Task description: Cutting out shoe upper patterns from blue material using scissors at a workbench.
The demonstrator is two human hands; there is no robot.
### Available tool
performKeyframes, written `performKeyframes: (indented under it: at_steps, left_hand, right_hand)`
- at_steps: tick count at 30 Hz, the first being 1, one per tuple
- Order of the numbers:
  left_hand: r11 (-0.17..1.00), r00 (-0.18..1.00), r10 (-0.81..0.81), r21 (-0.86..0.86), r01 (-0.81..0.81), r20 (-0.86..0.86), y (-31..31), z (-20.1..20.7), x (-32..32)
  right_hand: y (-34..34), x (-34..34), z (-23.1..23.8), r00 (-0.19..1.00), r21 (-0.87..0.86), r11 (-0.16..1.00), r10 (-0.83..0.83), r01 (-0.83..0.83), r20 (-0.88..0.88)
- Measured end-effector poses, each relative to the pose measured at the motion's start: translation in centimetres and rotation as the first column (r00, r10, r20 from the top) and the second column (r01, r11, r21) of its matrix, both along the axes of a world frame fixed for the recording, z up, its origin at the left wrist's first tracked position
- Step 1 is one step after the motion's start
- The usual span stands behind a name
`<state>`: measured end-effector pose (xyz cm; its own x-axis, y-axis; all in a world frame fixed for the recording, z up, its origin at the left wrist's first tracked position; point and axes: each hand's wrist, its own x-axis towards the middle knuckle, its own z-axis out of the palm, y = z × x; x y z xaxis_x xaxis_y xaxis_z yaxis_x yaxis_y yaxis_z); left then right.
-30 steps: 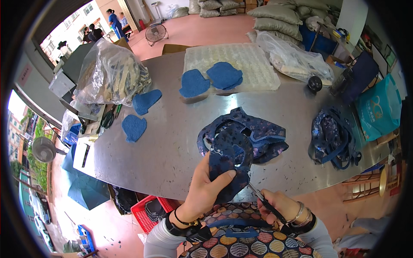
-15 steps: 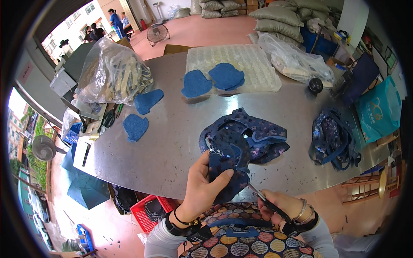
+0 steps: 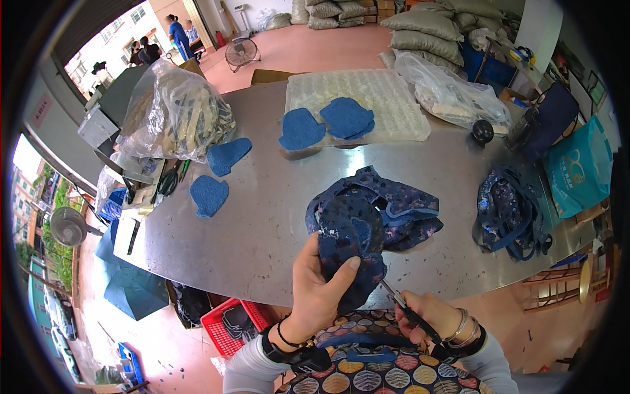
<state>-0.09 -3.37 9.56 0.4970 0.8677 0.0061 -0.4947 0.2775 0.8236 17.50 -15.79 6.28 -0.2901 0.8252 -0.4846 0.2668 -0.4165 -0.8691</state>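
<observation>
My left hand (image 3: 317,284) is closed around the near end of a dark blue patterned cloth piece (image 3: 351,230), thumb on top. Blue binding edges the cloth, and a tuft of pale threads shows on its left side. The far part of it spreads over the metal table. In my right hand (image 3: 430,316) is a pair of scissors (image 3: 411,315) with dark handles. Their metal tips touch or nearly touch the cloth's lower right edge; the exact contact is too small to tell. A second heap of similar patterned cloth (image 3: 508,213) lies to the right.
Blue felt-like pieces (image 3: 228,156) lie on the metal table (image 3: 256,230), with more on a pale quilted pad (image 3: 394,98) at the back. Clear plastic bags (image 3: 174,111) stand at the far corners. A teal bag (image 3: 577,167) is at right, a red basket (image 3: 220,328) below.
My left hand and the near end of the cloth have shifted slightly to the right. Both hands keep their hold, and the scissors stay at the cloth's edge.
</observation>
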Motion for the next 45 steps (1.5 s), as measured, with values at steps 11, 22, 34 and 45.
performKeyframes:
  at_steps: [11,22,34,45]
  left_hand:
    - [0.996,0.995,0.032,-0.083,-0.024,0.099,-0.4,-0.4,1.0]
    - [0.993,0.993,0.064,-0.104,-0.053,0.101,-0.2,-0.7,0.8]
    - [0.926,0.985,-0.084,-0.354,0.134,0.153,1.4,-0.4,-0.6]
    - [1.000,1.000,-0.002,-0.006,0.002,-0.023,0.8,-1.0,-0.4]
  right_hand:
    - [0.4,-0.6,-0.9,0.997,0.087,0.996,0.000,0.007,-0.079]
    - [0.9,-1.2,-1.0,0.992,0.197,0.980,0.000,0.025,-0.127]
    - [0.6,-1.2,-2.1,0.975,-0.089,0.991,-0.118,0.103,-0.186]
    - [0.7,-1.0,-3.2,0.859,-0.237,0.971,-0.150,0.035,-0.489]
